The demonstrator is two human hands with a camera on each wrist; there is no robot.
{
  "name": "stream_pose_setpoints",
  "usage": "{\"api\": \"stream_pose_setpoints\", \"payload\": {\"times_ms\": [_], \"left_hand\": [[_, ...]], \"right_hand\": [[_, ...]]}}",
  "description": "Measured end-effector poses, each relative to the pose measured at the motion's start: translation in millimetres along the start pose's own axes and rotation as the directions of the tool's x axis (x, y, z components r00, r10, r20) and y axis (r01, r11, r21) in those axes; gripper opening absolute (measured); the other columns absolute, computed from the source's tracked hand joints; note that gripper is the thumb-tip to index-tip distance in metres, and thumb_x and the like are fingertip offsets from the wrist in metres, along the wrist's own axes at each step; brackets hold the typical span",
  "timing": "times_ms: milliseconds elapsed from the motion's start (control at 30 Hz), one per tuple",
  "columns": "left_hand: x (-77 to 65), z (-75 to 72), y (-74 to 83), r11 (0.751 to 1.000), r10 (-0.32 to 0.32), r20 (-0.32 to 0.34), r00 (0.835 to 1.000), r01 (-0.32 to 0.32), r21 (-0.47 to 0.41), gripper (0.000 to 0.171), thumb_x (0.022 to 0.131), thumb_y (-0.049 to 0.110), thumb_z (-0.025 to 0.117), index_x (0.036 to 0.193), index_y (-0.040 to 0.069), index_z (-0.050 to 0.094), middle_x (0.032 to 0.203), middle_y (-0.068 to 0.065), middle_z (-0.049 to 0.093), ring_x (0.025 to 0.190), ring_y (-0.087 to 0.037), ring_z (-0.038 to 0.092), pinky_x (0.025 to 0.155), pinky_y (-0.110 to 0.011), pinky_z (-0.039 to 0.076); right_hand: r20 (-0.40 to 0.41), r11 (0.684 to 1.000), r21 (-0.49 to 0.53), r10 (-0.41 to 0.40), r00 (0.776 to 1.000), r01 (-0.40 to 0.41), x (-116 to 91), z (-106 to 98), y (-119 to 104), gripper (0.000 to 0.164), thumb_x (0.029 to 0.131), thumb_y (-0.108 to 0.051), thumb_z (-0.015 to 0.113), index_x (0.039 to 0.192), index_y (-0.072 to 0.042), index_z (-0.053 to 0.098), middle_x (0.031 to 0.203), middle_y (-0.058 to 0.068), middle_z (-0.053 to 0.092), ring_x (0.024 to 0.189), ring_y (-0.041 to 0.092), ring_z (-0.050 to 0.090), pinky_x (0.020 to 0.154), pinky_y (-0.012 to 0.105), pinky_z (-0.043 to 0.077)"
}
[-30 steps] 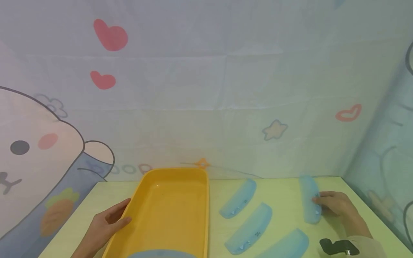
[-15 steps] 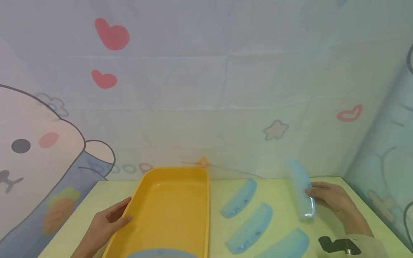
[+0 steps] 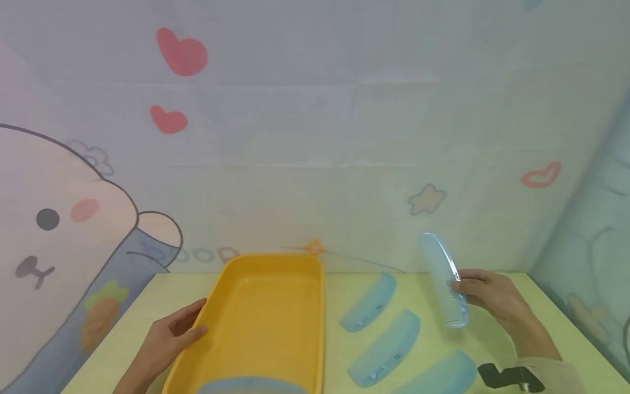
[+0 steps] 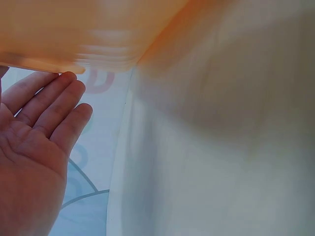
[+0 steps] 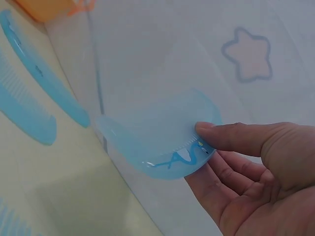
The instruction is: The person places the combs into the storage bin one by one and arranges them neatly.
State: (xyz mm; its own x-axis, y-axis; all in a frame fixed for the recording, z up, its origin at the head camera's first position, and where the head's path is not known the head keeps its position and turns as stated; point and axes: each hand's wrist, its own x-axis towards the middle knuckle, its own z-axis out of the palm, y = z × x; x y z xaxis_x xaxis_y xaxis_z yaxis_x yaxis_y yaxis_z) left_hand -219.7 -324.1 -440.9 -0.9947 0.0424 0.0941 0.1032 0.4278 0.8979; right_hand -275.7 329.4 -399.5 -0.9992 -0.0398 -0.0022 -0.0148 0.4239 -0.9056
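My right hand (image 3: 497, 301) pinches a translucent blue comb (image 3: 440, 276) between thumb and fingers, raised above the table's right side. In the right wrist view the comb (image 5: 162, 142) shows its curved spine and a small printed figure. My left hand (image 3: 167, 339) touches the left rim of a yellow tray (image 3: 320, 323), thumb over the edge. In the left wrist view its fingers (image 4: 69, 123) are straight, with fingertips against the rim. Inside the tray's near end lies a blue shape (image 3: 251, 386), cut off by the frame and probably another comb.
Three more blue combs lie on the pale table between the tray and my right arm: a far one (image 3: 369, 303), a middle one (image 3: 386, 350) and a near one (image 3: 440, 375), partly cut off. A printed cloth (image 3: 315, 137) hangs behind the table's back edge.
My right hand has lifted the comb and carried it a little leftward, and its angle has changed. The left hand stays at the tray's rim. The view has shifted slightly.
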Motion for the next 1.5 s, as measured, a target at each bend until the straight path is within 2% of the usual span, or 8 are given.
{"api": "stream_pose_setpoints", "payload": {"times_ms": [267, 333, 433, 533, 600, 767, 1167, 1500], "left_hand": [[6.3, 8.9, 1.7, 0.997, 0.054, 0.010, 0.999, -0.053, -0.057, 0.067, 0.100, 0.018, 0.078, 0.158, 0.000, 0.049, 0.156, -0.024, 0.051, 0.118, 0.009, 0.059, 0.094, -0.021, 0.057], [7.2, 10.8, 1.9, 0.997, 0.056, 0.012, 0.998, -0.055, -0.058, 0.068, 0.100, 0.019, 0.078, 0.158, 0.001, 0.049, 0.156, -0.024, 0.051, 0.122, 0.003, 0.061, 0.093, -0.022, 0.057], [8.1, 12.7, 2.5, 0.998, 0.052, 0.020, 0.998, -0.051, -0.049, 0.068, 0.100, 0.020, 0.078, 0.159, 0.001, 0.048, 0.156, -0.024, 0.051, 0.131, -0.017, 0.063, 0.093, -0.025, 0.059], [9.7, 13.9, 3.6, 0.998, 0.049, 0.023, 0.999, -0.048, -0.043, 0.069, 0.100, 0.021, 0.078, 0.159, 0.002, 0.048, 0.157, -0.023, 0.051, 0.138, -0.035, 0.056, 0.095, -0.025, 0.058], [10.6, 14.8, 3.9, 0.998, 0.053, 0.024, 0.998, -0.052, -0.040, 0.069, 0.100, 0.021, 0.078, 0.159, 0.002, 0.048, 0.157, -0.023, 0.051, 0.139, -0.039, 0.054, 0.096, -0.026, 0.058], [12.3, 17.5, 4.2, 0.997, 0.062, 0.019, 0.998, -0.061, -0.044, 0.068, 0.100, 0.020, 0.078, 0.159, 0.001, 0.048, 0.156, -0.022, 0.051, 0.140, -0.039, 0.053, 0.098, -0.026, 0.057], [13.6, 17.8, 4.8, 0.997, 0.066, 0.029, 0.997, -0.064, -0.048, 0.068, 0.101, 0.020, 0.077, 0.159, 0.001, 0.047, 0.157, -0.022, 0.050, 0.140, -0.040, 0.052, 0.099, -0.025, 0.056], [12.5, 15.3, 3.2, 0.996, 0.067, 0.016, 0.998, -0.066, -0.053, 0.068, 0.100, 0.019, 0.078, 0.158, 0.001, 0.049, 0.157, -0.022, 0.051, 0.141, -0.037, 0.052, 0.098, -0.024, 0.056]], "right_hand": [[0.047, 0.994, 0.080, -0.078, 0.996, 0.075, 1, 23, -27, 0.063, 0.102, -0.028, 0.076, 0.146, 0.010, 0.054, 0.133, 0.016, 0.068, 0.110, 0.018, 0.070, 0.095, 0.029, 0.058], [0.070, 0.992, 0.085, -0.101, 0.992, 0.095, 2, 30, -35, 0.061, 0.102, -0.029, 0.076, 0.146, 0.008, 0.056, 0.131, 0.015, 0.070, 0.111, 0.019, 0.070, 0.096, 0.032, 0.057], [0.107, 0.988, 0.099, -0.133, 0.985, 0.122, 4, 41, -46, 0.059, 0.101, -0.027, 0.076, 0.145, 0.007, 0.056, 0.130, 0.015, 0.071, 0.112, 0.022, 0.070, 0.100, 0.037, 0.055], [0.134, 0.986, 0.096, -0.146, 0.980, 0.134, 7, 52, -56, 0.059, 0.101, -0.026, 0.076, 0.146, 0.007, 0.056, 0.130, 0.014, 0.071, 0.113, 0.023, 0.068, 0.104, 0.042, 0.051], [0.151, 0.986, 0.089, -0.155, 0.976, 0.143, 10, 60, -63, 0.059, 0.101, -0.026, 0.076, 0.146, 0.006, 0.055, 0.130, 0.015, 0.071, 0.115, 0.024, 0.067, 0.107, 0.047, 0.049], [0.170, 0.985, 0.072, -0.167, 0.971, 0.157, 15, 79, -79, 0.057, 0.099, -0.026, 0.079, 0.143, 0.004, 0.059, 0.131, 0.015, 0.070, 0.113, 0.025, 0.067, 0.107, 0.054, 0.048], [0.263, 0.973, 0.087, -0.230, 0.937, 0.215, 20, 124, -109, 0.049, 0.097, -0.021, 0.081, 0.138, 0.001, 0.065, 0.120, 0.010, 0.073, 0.108, 0.025, 0.068, 0.102, 0.049, 0.054], [0.387, 0.949, 0.102, -0.313, 0.867, 0.297, 19, 172, -134, 0.030, 0.097, -0.015, 0.080, 0.123, -0.003, 0.074, 0.107, 0.004, 0.076, 0.098, 0.021, 0.070, 0.091, 0.039, 0.060]]}}
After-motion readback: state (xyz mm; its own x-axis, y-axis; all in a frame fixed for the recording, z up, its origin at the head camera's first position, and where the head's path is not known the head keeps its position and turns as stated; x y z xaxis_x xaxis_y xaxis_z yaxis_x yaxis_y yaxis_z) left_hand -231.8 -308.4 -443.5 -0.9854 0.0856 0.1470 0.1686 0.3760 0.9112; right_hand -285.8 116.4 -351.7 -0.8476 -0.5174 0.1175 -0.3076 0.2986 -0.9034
